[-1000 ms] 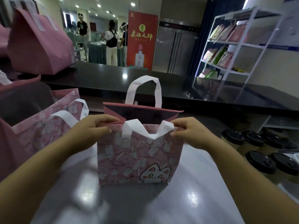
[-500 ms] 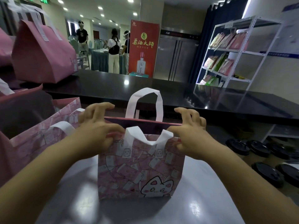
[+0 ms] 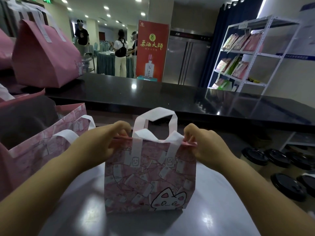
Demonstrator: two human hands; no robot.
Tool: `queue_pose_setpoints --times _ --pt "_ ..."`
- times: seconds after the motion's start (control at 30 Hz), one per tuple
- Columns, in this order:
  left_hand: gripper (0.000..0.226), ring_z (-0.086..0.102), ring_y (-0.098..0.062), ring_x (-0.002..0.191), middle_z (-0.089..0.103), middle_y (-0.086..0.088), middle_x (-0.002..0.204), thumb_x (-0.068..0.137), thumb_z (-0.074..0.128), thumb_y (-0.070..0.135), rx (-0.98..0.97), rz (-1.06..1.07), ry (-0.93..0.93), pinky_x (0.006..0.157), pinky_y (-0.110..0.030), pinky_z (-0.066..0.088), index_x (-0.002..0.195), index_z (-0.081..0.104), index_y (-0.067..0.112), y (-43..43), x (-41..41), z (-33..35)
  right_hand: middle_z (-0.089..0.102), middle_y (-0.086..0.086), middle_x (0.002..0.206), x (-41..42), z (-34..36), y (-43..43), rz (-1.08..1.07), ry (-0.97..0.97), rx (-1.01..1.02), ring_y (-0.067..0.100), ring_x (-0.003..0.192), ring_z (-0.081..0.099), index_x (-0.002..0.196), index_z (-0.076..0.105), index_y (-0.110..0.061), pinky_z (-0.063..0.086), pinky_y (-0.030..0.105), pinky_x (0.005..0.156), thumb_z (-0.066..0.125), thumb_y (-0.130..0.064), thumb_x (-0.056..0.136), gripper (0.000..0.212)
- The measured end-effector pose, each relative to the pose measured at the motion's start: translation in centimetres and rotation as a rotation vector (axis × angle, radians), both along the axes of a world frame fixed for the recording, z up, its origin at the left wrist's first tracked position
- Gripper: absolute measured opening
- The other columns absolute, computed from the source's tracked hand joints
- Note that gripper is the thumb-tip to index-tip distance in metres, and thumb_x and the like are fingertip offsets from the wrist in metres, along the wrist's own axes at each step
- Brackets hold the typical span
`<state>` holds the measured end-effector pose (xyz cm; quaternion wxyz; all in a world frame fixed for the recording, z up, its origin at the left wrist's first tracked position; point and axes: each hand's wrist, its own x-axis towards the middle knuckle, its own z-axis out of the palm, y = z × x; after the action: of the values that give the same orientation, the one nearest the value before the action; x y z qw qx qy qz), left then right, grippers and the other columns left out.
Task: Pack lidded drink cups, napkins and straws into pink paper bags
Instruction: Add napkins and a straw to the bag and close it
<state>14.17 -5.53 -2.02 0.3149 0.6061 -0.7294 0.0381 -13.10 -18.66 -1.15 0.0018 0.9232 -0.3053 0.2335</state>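
A pink paper bag (image 3: 150, 178) with a white cat drawing and white handles stands upright on the grey worktop (image 3: 213, 210) in front of me. My left hand (image 3: 109, 140) pinches the bag's top rim at its left corner. My right hand (image 3: 202, 143) pinches the top rim at the right corner, so the mouth is pressed nearly shut. Several drink cups with black lids (image 3: 288, 186) stand at the right of the worktop. The inside of the bag is hidden. I see no napkins or straws.
Another patterned pink bag (image 3: 42, 147) stands open at the left. A plain pink bag (image 3: 46, 60) sits on the raised black counter (image 3: 153, 97) behind. A white shelf rack (image 3: 247, 53) stands at the back right. People stand far behind.
The bag's mouth, held open a second ago, is now drawn nearly shut. Both hands shifted from the spread rim to pinching its top corners, and the camera view tilted lower.
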Motion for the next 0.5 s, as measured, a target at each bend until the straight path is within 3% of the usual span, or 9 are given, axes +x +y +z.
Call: queue_pose_setpoints --times 0.07,0.2,0.37,0.43,0.5 --pt "0.053 0.062 -0.01 0.075 0.062 0.015 0.089 0.07 0.074 0.0 -0.056 -0.023 -0.027 0.062 -0.035 0.056 0.104 0.047 0.031 0.0 0.0 -0.3 0.064 -0.01 0.081 -0.1 -0.5 -0.1 0.036 -0.043 -0.026 0.016 0.072 0.062 0.095 0.056 -0.021 0.053 0.031 0.057 0.078 -0.015 0.073 0.032" --pt "0.031 0.066 -0.023 0.071 0.069 -0.004 0.088 0.062 0.079 -0.003 -0.154 -0.11 -0.239 0.052 -0.039 0.057 0.088 0.069 0.011 0.2 0.2 -0.6 0.07 -0.001 0.092 -0.4 -1.6 -0.4 0.116 -0.005 -0.14 0.023 0.079 0.064 0.095 0.07 -0.019 0.054 0.044 0.061 0.08 -0.013 0.072 0.026" --pt "0.025 0.064 -0.02 0.081 0.066 -0.007 0.098 0.068 0.077 0.009 -0.083 -0.144 -0.34 0.063 -0.031 0.058 0.093 0.07 0.01 0.3 0.4 -1.2 0.067 -0.002 0.105 -0.9 -2.4 -0.5 0.099 0.118 -0.181 0.02 0.089 0.06 0.106 0.07 -0.022 0.051 0.04 0.066 0.076 -0.021 0.077 0.029" --pt "0.018 0.062 -0.017 0.08 0.065 -0.005 0.098 0.079 0.064 0.019 -0.077 -0.142 -0.326 0.065 -0.027 0.056 0.094 0.07 0.011 0.3 0.3 -1.1 0.065 -0.005 0.107 -1.1 -2.3 -0.4 0.093 0.132 -0.177 0.017 0.091 0.058 0.107 0.069 -0.025 0.048 0.036 0.068 0.068 -0.026 0.082 0.025" --pt "0.028 0.062 -0.015 0.078 0.065 -0.002 0.094 0.083 0.048 0.026 -0.063 -0.137 -0.295 0.065 -0.026 0.055 0.091 0.07 0.012 0.0 0.1 -0.8 0.065 -0.008 0.104 -0.9 -1.9 -0.4 0.083 0.098 -0.126 0.015 0.089 0.058 0.104 0.071 -0.027 0.047 0.036 0.068 0.061 -0.029 0.086 0.021"
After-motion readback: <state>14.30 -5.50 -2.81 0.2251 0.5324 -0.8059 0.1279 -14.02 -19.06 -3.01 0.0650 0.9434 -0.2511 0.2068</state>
